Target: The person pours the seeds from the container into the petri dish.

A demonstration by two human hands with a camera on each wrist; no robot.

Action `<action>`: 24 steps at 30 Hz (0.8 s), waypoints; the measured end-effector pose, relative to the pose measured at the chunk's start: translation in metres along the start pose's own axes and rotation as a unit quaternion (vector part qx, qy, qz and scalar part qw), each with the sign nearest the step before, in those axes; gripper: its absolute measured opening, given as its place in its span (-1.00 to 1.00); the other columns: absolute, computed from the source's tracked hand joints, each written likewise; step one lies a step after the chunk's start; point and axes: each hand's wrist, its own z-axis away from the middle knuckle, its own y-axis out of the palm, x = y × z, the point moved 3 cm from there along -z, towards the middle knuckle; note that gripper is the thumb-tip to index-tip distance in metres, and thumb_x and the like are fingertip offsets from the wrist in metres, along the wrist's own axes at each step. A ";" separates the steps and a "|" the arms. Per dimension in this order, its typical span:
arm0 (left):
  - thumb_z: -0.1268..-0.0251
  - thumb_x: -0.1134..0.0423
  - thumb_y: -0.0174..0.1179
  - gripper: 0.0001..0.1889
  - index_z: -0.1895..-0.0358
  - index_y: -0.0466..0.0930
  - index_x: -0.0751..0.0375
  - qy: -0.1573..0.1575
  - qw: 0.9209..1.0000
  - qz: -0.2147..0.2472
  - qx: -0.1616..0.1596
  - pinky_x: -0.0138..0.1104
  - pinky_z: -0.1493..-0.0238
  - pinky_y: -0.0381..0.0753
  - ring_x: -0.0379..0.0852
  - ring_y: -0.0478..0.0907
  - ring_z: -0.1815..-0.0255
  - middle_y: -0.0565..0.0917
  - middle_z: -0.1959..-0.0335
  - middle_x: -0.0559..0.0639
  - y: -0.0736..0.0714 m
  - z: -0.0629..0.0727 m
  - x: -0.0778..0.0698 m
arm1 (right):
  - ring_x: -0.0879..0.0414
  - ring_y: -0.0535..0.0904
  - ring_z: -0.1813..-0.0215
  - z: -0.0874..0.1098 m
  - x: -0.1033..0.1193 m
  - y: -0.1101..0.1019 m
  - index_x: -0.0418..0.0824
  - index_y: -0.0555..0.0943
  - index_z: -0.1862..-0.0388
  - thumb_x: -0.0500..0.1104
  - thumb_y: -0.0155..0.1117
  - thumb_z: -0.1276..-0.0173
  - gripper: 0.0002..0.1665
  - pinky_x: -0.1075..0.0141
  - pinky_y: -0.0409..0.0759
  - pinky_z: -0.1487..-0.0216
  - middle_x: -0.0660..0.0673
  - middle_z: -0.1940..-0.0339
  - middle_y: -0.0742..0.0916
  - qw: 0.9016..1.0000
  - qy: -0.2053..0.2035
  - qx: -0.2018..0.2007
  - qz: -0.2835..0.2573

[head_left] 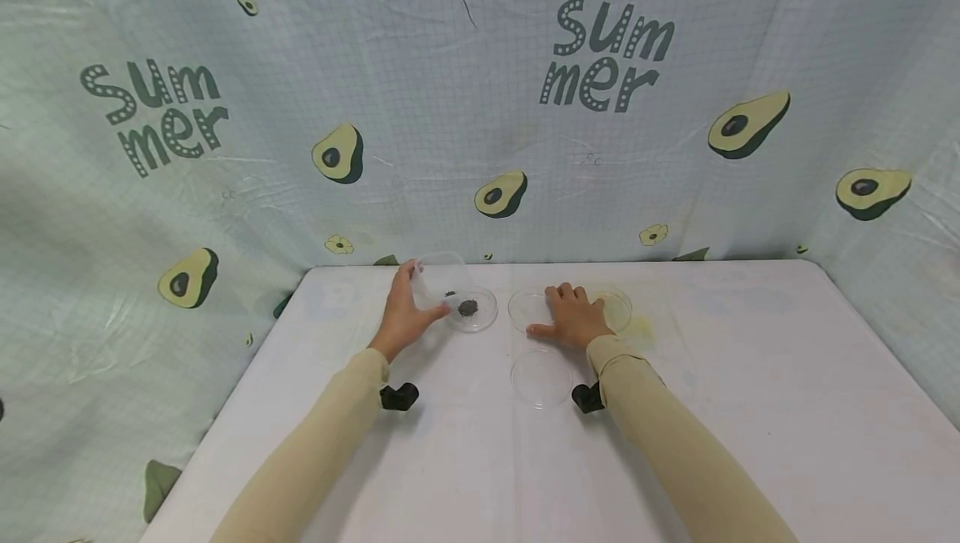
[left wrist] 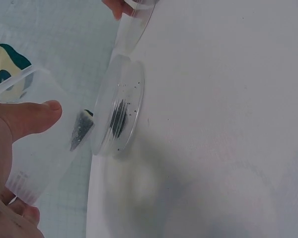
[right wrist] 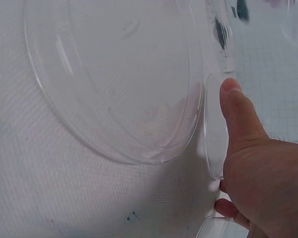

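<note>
My left hand (head_left: 408, 314) grips a translucent plastic cup (left wrist: 44, 134), thumb along one side and fingers at the other. The cup is tilted, with dark granules (left wrist: 82, 130) gathered low in it, beside a clear round dish (head_left: 486, 319). A small dark pile (head_left: 468, 308) lies in that dish, with loose specks around it. My right hand (head_left: 577, 319) is spread low at a second clear dish (head_left: 519, 309). In the right wrist view its thumb (right wrist: 238, 109) overlaps this dish, with the fingertips near the rim's other end.
Another clear dish (head_left: 625, 309) stands right of the right hand, partly hidden by it. A fourth clear round dish (head_left: 540, 378) lies nearer on the white table (head_left: 750, 409). A printed curtain (head_left: 420, 109) hangs behind the table's far edge.
</note>
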 end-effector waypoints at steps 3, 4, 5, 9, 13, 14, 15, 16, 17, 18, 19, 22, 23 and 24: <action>-0.02 0.24 0.46 0.02 -0.48 -0.05 0.24 0.004 1.000 -0.005 0.000 -0.02 -0.52 0.12 0.15 0.13 -0.51 0.19 -0.45 0.22 0.002 -0.001 -0.002 | -0.24 0.30 -0.37 0.000 0.000 -0.001 -0.21 0.26 -0.43 0.39 0.24 -0.19 0.03 -0.37 0.29 -0.24 -0.30 -0.36 0.42 1.000 0.002 0.003 -0.002; -0.02 0.24 0.46 0.02 -0.48 -0.05 0.25 0.007 1.000 -0.008 0.000 -0.02 -0.52 0.11 0.15 0.13 -0.51 0.19 -0.45 0.23 0.003 -0.001 -0.002 | -0.24 0.30 -0.37 0.001 0.000 -0.001 -0.22 0.26 -0.43 0.39 0.24 -0.19 0.03 -0.37 0.29 -0.24 -0.30 -0.36 0.42 1.000 0.002 0.003 -0.003; -0.02 0.24 0.46 0.02 -0.48 -0.05 0.25 0.008 1.000 -0.009 0.000 -0.03 -0.52 0.11 0.15 0.14 -0.50 0.19 -0.45 0.23 0.004 -0.001 -0.003 | -0.24 0.30 -0.37 0.001 0.000 -0.001 -0.22 0.27 -0.43 0.39 0.24 -0.20 0.02 -0.37 0.29 -0.23 -0.30 -0.36 0.42 1.000 0.001 0.003 -0.003; -0.02 0.25 0.46 0.02 -0.48 -0.05 0.26 0.013 1.000 -0.019 0.002 -0.04 -0.52 0.11 0.15 0.15 -0.49 0.20 -0.44 0.23 0.006 -0.003 -0.005 | -0.24 0.30 -0.36 0.000 0.000 -0.002 -0.22 0.27 -0.42 0.39 0.24 -0.20 0.02 -0.37 0.29 -0.23 -0.30 -0.35 0.42 1.000 0.000 0.004 -0.004; -0.03 0.24 0.45 0.00 -0.48 -0.04 0.24 0.016 1.000 -0.022 0.005 -0.05 -0.52 0.13 0.14 0.17 -0.48 0.20 -0.43 0.22 0.008 -0.003 -0.007 | -0.25 0.30 -0.36 0.000 0.000 -0.001 -0.23 0.27 -0.42 0.39 0.24 -0.20 0.01 -0.38 0.29 -0.23 -0.31 -0.35 0.42 1.000 -0.002 0.003 -0.003; -0.04 0.24 0.45 0.00 -0.48 -0.04 0.24 0.019 1.000 -0.024 0.006 -0.04 -0.52 0.13 0.14 0.17 -0.48 0.20 -0.43 0.22 0.009 -0.004 -0.008 | -0.25 0.30 -0.36 -0.001 0.000 -0.001 -0.22 0.27 -0.42 0.39 0.23 -0.20 0.01 -0.39 0.28 -0.23 -0.31 -0.35 0.42 1.000 -0.002 0.003 -0.004; -0.04 0.23 0.45 -0.01 -0.48 -0.03 0.22 0.020 0.999 -0.024 0.006 -0.04 -0.51 0.14 0.13 0.17 -0.48 0.20 -0.43 0.21 0.010 -0.004 -0.008 | -0.24 0.30 -0.36 -0.001 0.000 0.000 -0.23 0.27 -0.42 0.39 0.23 -0.20 0.02 -0.39 0.28 -0.23 -0.31 -0.34 0.42 1.000 -0.003 0.002 -0.004; -0.05 0.23 0.45 -0.01 -0.48 -0.03 0.22 0.024 0.999 -0.024 0.007 -0.04 -0.51 0.14 0.13 0.17 -0.48 0.20 -0.43 0.21 0.011 -0.004 -0.009 | -0.24 0.30 -0.36 -0.001 0.000 0.000 -0.22 0.27 -0.42 0.39 0.23 -0.20 0.02 -0.39 0.28 -0.24 -0.31 -0.35 0.42 1.000 -0.002 0.003 -0.004; -0.05 0.23 0.44 -0.02 -0.48 -0.03 0.22 0.027 0.999 -0.025 0.007 -0.03 -0.50 0.15 0.14 0.17 -0.47 0.20 -0.43 0.21 0.011 -0.004 -0.010 | -0.24 0.30 -0.37 -0.001 0.000 0.000 -0.22 0.27 -0.43 0.40 0.23 -0.20 0.02 -0.38 0.28 -0.25 -0.31 -0.35 0.42 1.000 -0.001 0.004 -0.004; -0.05 0.24 0.44 -0.02 -0.48 -0.03 0.22 0.029 0.999 -0.025 0.007 -0.02 -0.50 0.15 0.14 0.18 -0.47 0.20 -0.43 0.21 0.012 -0.004 -0.011 | -0.24 0.30 -0.36 -0.001 0.000 0.000 -0.22 0.27 -0.42 0.39 0.23 -0.20 0.02 -0.39 0.28 -0.24 -0.31 -0.35 0.42 1.000 -0.001 0.002 -0.003; -0.05 0.24 0.44 -0.02 -0.47 -0.02 0.22 0.031 0.999 -0.026 0.007 -0.02 -0.50 0.15 0.14 0.18 -0.47 0.20 -0.43 0.21 0.012 -0.004 -0.012 | -0.24 0.30 -0.36 -0.001 0.000 0.000 -0.22 0.27 -0.42 0.39 0.23 -0.20 0.02 -0.38 0.28 -0.24 -0.31 -0.35 0.42 1.000 0.000 0.002 -0.003; -0.03 0.26 0.45 -0.03 -0.46 0.00 0.22 0.034 0.999 -0.026 0.006 -0.03 -0.50 0.15 0.13 0.19 -0.46 0.22 -0.42 0.20 0.013 -0.004 -0.014 | -0.24 0.31 -0.36 0.000 0.000 -0.001 -0.22 0.28 -0.42 0.39 0.24 -0.20 0.01 -0.38 0.29 -0.24 -0.30 -0.34 0.43 1.000 0.000 -0.001 -0.001; -0.02 0.26 0.46 -0.03 -0.46 0.01 0.21 0.035 0.999 -0.026 0.006 -0.03 -0.51 0.15 0.12 0.19 -0.46 0.22 -0.42 0.19 0.014 -0.004 -0.015 | -0.24 0.31 -0.35 0.000 0.001 -0.001 -0.22 0.28 -0.41 0.39 0.24 -0.20 0.01 -0.38 0.29 -0.24 -0.30 -0.34 0.43 1.000 0.000 -0.001 0.000; -0.02 0.26 0.46 -0.03 -0.46 0.01 0.21 0.036 0.999 -0.026 0.006 -0.04 -0.51 0.15 0.12 0.19 -0.46 0.22 -0.42 0.19 0.015 -0.004 -0.015 | -0.24 0.31 -0.35 0.000 0.001 -0.001 -0.23 0.28 -0.41 0.38 0.24 -0.20 0.01 -0.38 0.29 -0.23 -0.31 -0.33 0.43 1.000 -0.001 -0.002 0.001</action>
